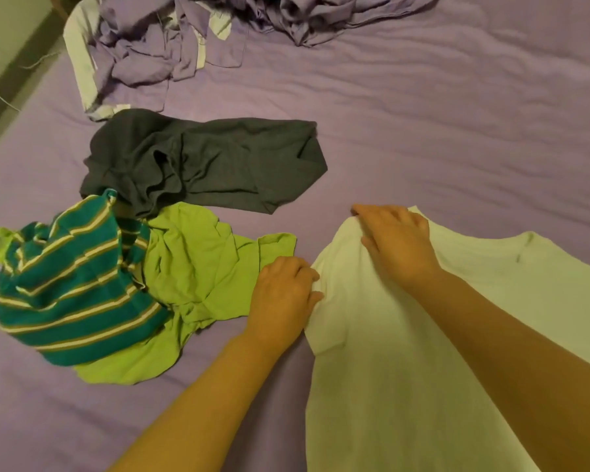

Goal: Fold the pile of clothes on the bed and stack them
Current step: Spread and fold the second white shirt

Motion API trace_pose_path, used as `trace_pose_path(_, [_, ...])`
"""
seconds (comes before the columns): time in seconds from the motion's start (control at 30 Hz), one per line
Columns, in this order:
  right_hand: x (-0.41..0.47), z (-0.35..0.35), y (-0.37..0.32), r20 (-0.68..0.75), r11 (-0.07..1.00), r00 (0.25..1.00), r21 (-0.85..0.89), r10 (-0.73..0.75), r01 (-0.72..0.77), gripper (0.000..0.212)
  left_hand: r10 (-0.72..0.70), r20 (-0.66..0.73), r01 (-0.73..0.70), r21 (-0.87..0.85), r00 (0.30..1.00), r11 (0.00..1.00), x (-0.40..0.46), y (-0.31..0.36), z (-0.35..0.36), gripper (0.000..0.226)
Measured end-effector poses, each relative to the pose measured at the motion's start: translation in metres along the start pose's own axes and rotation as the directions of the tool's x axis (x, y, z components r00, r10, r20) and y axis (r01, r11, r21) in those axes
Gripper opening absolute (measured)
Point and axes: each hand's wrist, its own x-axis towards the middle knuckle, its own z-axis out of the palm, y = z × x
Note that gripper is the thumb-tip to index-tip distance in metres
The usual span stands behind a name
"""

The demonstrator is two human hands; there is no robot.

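White shirt (389,369), no readable writing, pinched by left hand (280,298) and right hand (399,240)

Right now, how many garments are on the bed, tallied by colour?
White: 1, the white shirt, held by both hands (left hand, right hand)
Green: 1, the green shirt
Striped teal: 1, the striped shirt
Dark grey: 1, the dark garment
Total: 4, not counting the crumpled purple bedding

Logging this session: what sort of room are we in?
Most likely a bedroom: a bed with a purple sheet, rumpled purple bedding at its far end, and loose clothes like the striped shirt lying on it.
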Motion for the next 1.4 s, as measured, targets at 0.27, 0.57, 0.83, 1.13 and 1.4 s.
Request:
trace_pose_path(0.27, [0.019, -0.021, 0.010, 0.035, 0.910, 0.974, 0.352, 0.224, -0.221, 0.003, -0.300, 0.107, 0.315, -0.466, 0.948, 0.827, 0.026, -0.021, -0.036, 0.005])
trace_pose_path(0.57, [0.040, 0.001, -0.004, -0.192, 0.957, 0.942, 0.146, 0.277, -0.251, 0.024, -0.508, 0.125, 0.511, -0.403, 0.853, 0.759, 0.064, -0.028, -0.036, 0.007])
trace_pose_path(0.83, [-0.002, 0.008, 0.003, -0.226, 0.984, 0.959, -0.012, 0.171, -0.179, 0.045, -0.145, -0.203, 0.166, 0.092, 0.968, 0.982, 0.049, 0.001, -0.025, 0.013])
trace_pose_path(1.13, [0.026, -0.010, 0.023, -0.128, 0.996, 0.990, -0.061, 0.049, -0.057, 0.031, 0.235, 0.189, -0.283, 0.298, 0.953, 0.912, -0.001, 0.051, 0.045, 0.059])
trace_pose_path(1.4, [0.001, -0.005, 0.014, -0.207, 0.992, 0.978, -0.117, 0.020, -0.045, 0.037, 0.174, 0.113, -0.197, 0.250, 0.978, 0.948, -0.003, 0.034, 0.055, 0.082])
